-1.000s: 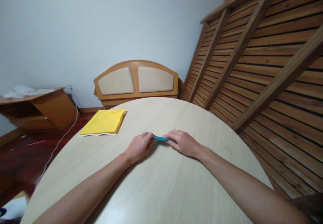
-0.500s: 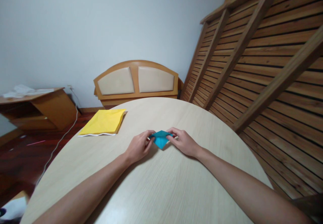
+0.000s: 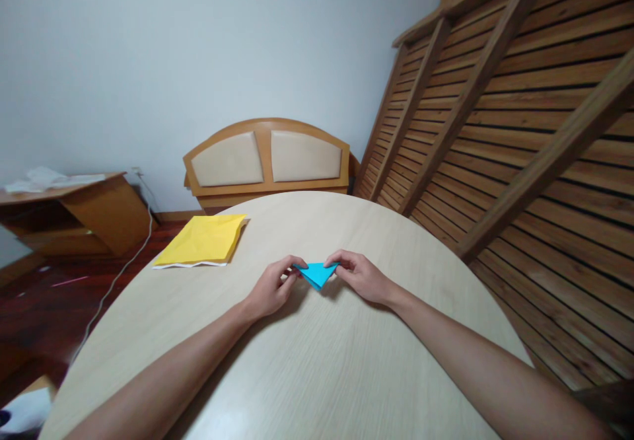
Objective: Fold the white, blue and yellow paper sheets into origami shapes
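A small blue sheet of folded paper point(image 3: 317, 274) forms a triangle whose point faces me and whose long fold lies on the far side. My left hand point(image 3: 275, 287) pinches its left corner between thumb and fingers. At the opposite corner, my right hand point(image 3: 364, 277) grips the paper the same way. The paper appears held slightly above the pale round table point(image 3: 327, 361), with a shadow beneath it. My fingers cover both side corners.
A stack of yellow paper point(image 3: 203, 240) with a white sheet under it lies at the table's left edge. Beyond the table stands a padded headboard point(image 3: 267, 156). Wooden slats point(image 3: 495, 149) lean on the right. A low cabinet point(image 3: 106, 215) and a cable point(image 3: 123, 271) are on the left.
The blue paper has gone from an open diamond shape with a raised far point to a flatter triangle with a straight far edge. Both hands stay at its corners.
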Demonstrator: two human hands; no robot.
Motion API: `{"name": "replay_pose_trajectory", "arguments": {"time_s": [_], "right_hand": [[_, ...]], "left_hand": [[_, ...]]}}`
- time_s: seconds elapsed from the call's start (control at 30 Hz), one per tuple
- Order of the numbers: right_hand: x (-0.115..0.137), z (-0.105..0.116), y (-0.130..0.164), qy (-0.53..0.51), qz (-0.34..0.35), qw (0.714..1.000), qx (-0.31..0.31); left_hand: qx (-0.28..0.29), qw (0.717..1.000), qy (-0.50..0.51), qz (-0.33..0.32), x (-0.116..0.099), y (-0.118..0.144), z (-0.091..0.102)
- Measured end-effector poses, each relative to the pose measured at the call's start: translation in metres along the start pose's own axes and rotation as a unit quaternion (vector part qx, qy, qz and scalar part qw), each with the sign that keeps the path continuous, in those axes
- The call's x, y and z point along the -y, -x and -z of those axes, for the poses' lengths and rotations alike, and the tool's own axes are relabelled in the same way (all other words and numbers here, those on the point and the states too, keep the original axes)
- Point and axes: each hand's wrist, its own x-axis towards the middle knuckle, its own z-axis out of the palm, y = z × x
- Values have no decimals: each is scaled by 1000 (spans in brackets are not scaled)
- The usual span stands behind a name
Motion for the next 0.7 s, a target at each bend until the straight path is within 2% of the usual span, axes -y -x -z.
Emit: {"name": "replay_pose_trajectory", "arguments": {"time_s": [0.33, 0.57, 0.7], "right_hand": [[2, 2, 1, 35, -29, 999, 17], [5, 3, 3, 45, -21, 998, 33], [8, 1, 3, 61, -8, 997, 34]], "left_hand": [[5, 1000, 8, 22, -1, 0, 1], [5, 1000, -5, 30, -6, -1, 3], [-2, 998, -7, 55, -3, -1, 0]]}}
